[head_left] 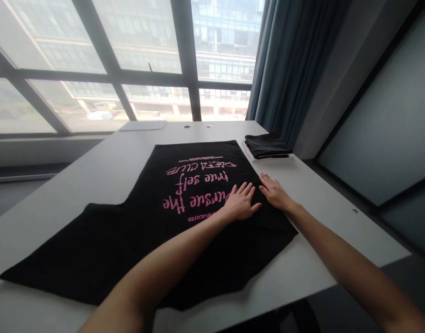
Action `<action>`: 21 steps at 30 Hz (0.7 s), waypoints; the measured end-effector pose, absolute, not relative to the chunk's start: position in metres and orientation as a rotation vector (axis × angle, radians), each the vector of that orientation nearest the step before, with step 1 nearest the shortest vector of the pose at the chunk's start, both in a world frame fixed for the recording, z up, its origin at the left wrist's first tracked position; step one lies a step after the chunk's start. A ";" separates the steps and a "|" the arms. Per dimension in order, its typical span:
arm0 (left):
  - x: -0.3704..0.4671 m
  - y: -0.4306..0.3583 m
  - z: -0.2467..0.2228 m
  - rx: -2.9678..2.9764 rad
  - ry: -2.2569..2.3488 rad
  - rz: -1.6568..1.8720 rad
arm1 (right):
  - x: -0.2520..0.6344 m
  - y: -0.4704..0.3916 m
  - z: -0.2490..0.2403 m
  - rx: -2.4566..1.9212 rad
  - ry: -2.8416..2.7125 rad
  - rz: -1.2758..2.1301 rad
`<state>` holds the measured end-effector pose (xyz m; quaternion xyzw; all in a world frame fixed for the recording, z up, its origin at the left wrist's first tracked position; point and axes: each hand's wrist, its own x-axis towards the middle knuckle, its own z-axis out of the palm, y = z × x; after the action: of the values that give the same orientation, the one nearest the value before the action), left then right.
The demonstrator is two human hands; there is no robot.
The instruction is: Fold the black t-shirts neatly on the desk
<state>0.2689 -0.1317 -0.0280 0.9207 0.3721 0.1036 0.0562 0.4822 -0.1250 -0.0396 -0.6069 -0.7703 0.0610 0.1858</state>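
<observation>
A black T-shirt (pixel 129 240) with pink lettering lies spread on a white table, its print upside down to me. One sleeve stretches out toward the lower left; at the right the cloth ends in a straight edge with no sleeve spread out. My left hand (pixel 243 202) rests flat on the shirt, over the right end of the lettering, fingers apart. Beside it, my right hand (pixel 274 192) lies at the shirt's right edge, fingers stretched out and touching the cloth. Neither hand grips anything.
Folded dark and white clothes (pixel 268 146) are stacked at the table's right side, beyond my hands. A flat pale sheet (pixel 143 125) lies at the far left of the white table (pixel 323 217). Windows and a blue-grey curtain (pixel 285 60) stand behind.
</observation>
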 end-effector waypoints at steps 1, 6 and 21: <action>0.269 -0.132 -0.028 2.791 1.129 0.313 | 0.482 -0.126 -0.040 -1.700 -2.162 0.161; 0.267 -0.137 -0.029 2.762 1.112 0.334 | 0.485 -0.129 -0.048 -1.739 -2.255 0.147; 0.134 -0.123 0.075 2.488 1.204 0.575 | 0.505 -0.117 -0.065 -1.524 -2.072 0.183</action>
<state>0.1338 -0.1229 0.0753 0.8701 0.4210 0.2011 0.1587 0.5049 -0.1169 -0.0654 -0.5677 -0.7719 0.0682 0.2779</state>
